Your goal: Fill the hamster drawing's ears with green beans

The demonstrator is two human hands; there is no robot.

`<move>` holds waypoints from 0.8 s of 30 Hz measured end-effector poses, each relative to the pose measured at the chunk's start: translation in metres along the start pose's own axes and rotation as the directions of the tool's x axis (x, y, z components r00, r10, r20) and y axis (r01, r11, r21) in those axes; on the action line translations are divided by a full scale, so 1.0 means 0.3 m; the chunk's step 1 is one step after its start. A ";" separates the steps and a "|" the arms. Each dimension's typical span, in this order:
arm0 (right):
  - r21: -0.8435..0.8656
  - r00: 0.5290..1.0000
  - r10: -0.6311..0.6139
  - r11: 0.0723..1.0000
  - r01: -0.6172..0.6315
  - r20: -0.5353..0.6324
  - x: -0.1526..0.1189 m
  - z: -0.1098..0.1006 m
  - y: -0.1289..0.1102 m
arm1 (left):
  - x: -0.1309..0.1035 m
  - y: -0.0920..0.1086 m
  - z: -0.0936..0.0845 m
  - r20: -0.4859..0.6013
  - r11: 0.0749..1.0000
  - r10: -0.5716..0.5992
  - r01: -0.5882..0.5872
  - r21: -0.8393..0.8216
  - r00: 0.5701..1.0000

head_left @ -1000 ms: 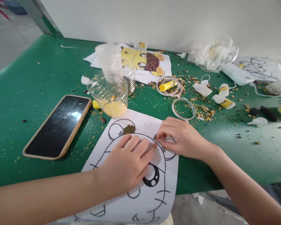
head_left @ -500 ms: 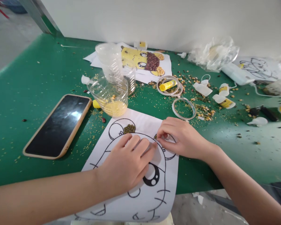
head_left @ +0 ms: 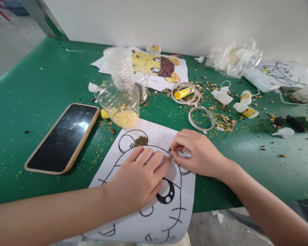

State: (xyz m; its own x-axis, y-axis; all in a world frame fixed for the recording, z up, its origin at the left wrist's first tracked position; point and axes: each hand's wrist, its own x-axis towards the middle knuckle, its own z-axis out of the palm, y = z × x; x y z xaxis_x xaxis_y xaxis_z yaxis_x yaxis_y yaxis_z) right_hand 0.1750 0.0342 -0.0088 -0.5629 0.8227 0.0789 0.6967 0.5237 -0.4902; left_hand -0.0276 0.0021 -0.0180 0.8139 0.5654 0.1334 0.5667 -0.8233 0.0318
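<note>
Left hand (head_left: 138, 179) bracing, right hand (head_left: 195, 152) pinching at one ear (head_left: 186, 172) of the drawing (head_left: 166, 213).

The hands almost meet: the left lies knuckles up on the drawing; the right, at its two o'clock, has thumb and forefinger brought together over the ear, though whether anything is between them is hidden. Done well, this probably needs a light left palm so the drawing cannot slide, and each piece pressed straight down inside the outline. At the left hand's twelve o'clock, green beans (head_left: 141, 140) packed snugly in the other ear make a fair guide. Past them, towards eleven, the clear cup (head_left: 106, 102) of yellow grains stands close by and could be knocked; the phone (head_left: 63, 138) at ten and tape ring (head_left: 202, 130) between one and two lie apart on the desk (head_left: 48, 82).
</note>
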 end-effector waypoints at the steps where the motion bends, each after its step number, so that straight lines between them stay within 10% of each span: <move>1: 0.002 1.000 0.007 1.000 -0.007 -0.002 0.000 0.002 -0.002 | 0.000 0.000 0.000 -0.001 1.000 0.000 0.000 -0.001 1.000; 14: 0.119 0.984 0.081 0.991 -0.062 -0.160 0.000 -0.028 0.017 | 0.003 0.000 0.001 0.009 1.000 -0.001 0.001 0.020 1.000; 24: -0.012 0.999 -0.051 0.999 0.052 0.002 0.001 0.025 0.003 | 0.003 -0.003 0.003 -0.014 1.000 0.004 -0.004 0.010 1.000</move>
State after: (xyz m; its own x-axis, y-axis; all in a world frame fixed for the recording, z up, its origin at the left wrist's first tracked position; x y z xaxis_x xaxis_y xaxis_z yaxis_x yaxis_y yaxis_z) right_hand 0.1721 0.0333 -0.0157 -0.5991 0.7941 0.1020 0.6721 0.5680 -0.4750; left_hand -0.0273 0.0034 -0.0186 0.8141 0.5616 0.1477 0.5650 -0.8248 0.0216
